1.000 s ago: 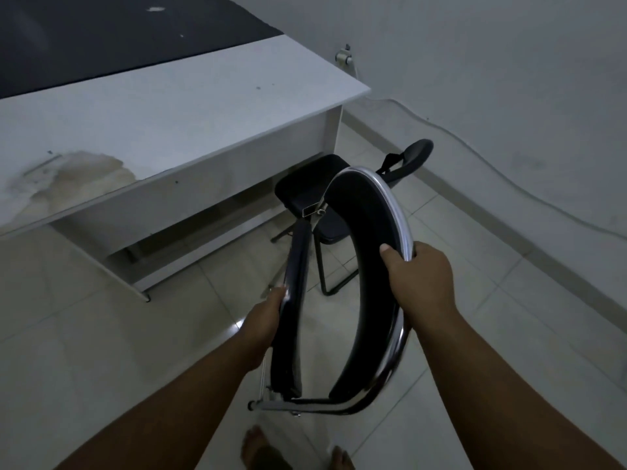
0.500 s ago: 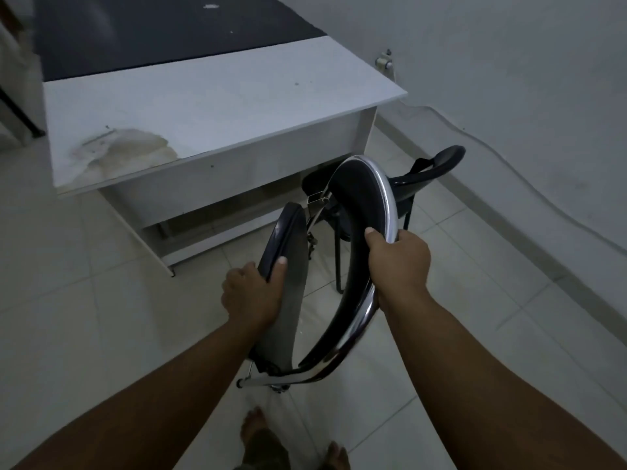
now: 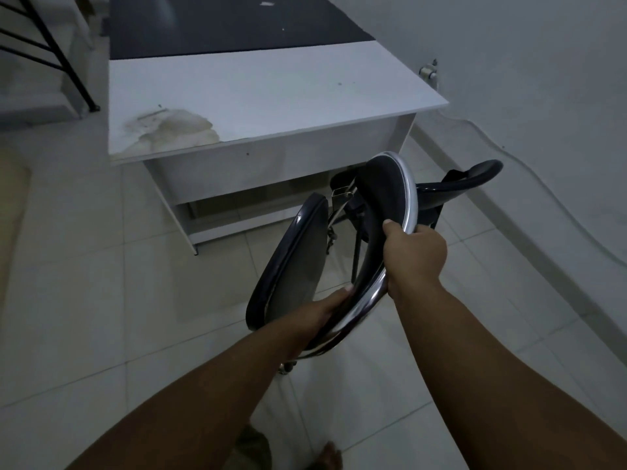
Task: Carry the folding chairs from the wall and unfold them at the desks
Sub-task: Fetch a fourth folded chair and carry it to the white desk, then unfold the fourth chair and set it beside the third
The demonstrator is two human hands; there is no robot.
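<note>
I hold a black folding chair (image 3: 291,266) with a chrome frame above the floor, in front of the white desk (image 3: 258,93). Its seat pad swings out to the left and its backrest curves up on the right. My right hand (image 3: 415,257) grips the chrome rim of the backrest. My left hand (image 3: 325,308) reaches between seat and backrest, its fingers lying along the lower frame; how they hold it is hidden. A second black chair (image 3: 464,181) stands unfolded at the desk's right end, partly hidden behind the one I carry.
The white wall (image 3: 543,79) runs along the right with a cable trailing down it. A black metal frame (image 3: 51,49) stands at the far left. The desk top has a brown stain and a dark panel behind it. My feet show on the tiled floor (image 3: 84,283) below.
The seat pad has swung further away from the backrest. My left hand moved from the seat's edge down to the lower frame. The view turned left, bringing the desk to the centre.
</note>
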